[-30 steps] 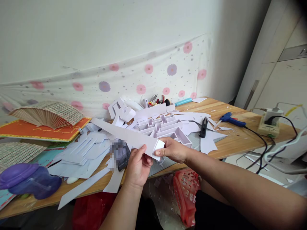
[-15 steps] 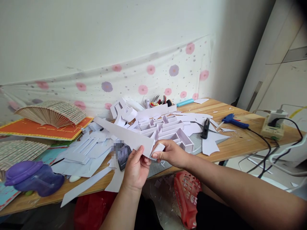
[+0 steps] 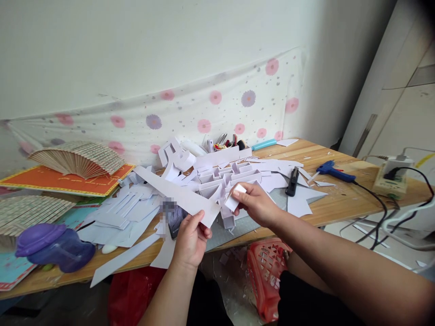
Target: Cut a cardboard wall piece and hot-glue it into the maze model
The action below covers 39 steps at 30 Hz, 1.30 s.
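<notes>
My left hand point(image 3: 193, 237) pinches the near end of a long white board strip point(image 3: 180, 194), which slants up to the left over the paper pieces. A small white block point(image 3: 235, 197) is in my right hand point(image 3: 254, 203), held between thumb and fingers just right of the strip's end. Strip and block are apart. Behind my right hand stands a white structure of thin upright walls point(image 3: 243, 168), partly hidden by the hand. It rests on a grey cutting mat point(image 3: 251, 230).
A black cutter point(image 3: 292, 182) and a blue glue gun point(image 3: 336, 172) lie at the right, near a power strip point(image 3: 390, 181). Flat white cutouts point(image 3: 118, 217), a purple-lidded container point(image 3: 56, 249) and fans point(image 3: 78, 158) cover the left. A red basket point(image 3: 267, 276) stands below the table edge.
My right hand has moved up and right with the small block, away from the strip's end. The strip's near end has tilted, and my left hand still holds it.
</notes>
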Each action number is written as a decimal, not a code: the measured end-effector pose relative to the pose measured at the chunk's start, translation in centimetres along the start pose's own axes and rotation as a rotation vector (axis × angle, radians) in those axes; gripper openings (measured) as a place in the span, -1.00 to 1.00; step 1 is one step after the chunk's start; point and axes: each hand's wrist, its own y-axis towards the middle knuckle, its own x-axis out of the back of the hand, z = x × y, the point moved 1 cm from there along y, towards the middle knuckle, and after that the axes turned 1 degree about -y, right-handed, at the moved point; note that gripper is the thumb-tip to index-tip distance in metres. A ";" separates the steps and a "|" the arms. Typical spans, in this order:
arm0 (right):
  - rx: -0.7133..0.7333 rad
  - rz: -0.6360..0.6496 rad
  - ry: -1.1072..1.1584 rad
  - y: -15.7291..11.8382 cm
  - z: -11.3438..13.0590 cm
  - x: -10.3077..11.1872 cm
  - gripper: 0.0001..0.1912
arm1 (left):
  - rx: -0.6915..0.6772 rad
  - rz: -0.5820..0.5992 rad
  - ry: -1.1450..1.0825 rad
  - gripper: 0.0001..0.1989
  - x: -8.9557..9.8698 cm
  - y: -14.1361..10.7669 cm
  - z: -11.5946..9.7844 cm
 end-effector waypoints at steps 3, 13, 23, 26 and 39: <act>-0.041 -0.065 -0.002 0.3 0.2 1.0 -0.59 | 0.012 0.004 0.108 -0.65 0.8 0.0 0.6; -0.134 -0.166 -0.170 0.8 -0.1 2.6 -0.66 | 0.191 0.021 0.404 -0.53 5.3 -1.3 3.8; -0.127 -0.151 -0.281 1.0 -0.3 2.6 -0.55 | 0.237 0.075 0.872 -0.47 7.5 -2.1 2.8; -0.112 -0.149 -0.288 1.1 -0.3 2.6 -0.57 | 0.212 0.099 0.922 -0.52 7.3 -2.4 3.0; -0.105 0.168 -0.108 0.4 -1.8 0.3 -0.62 | 0.019 0.263 0.305 -0.57 0.4 -3.1 0.9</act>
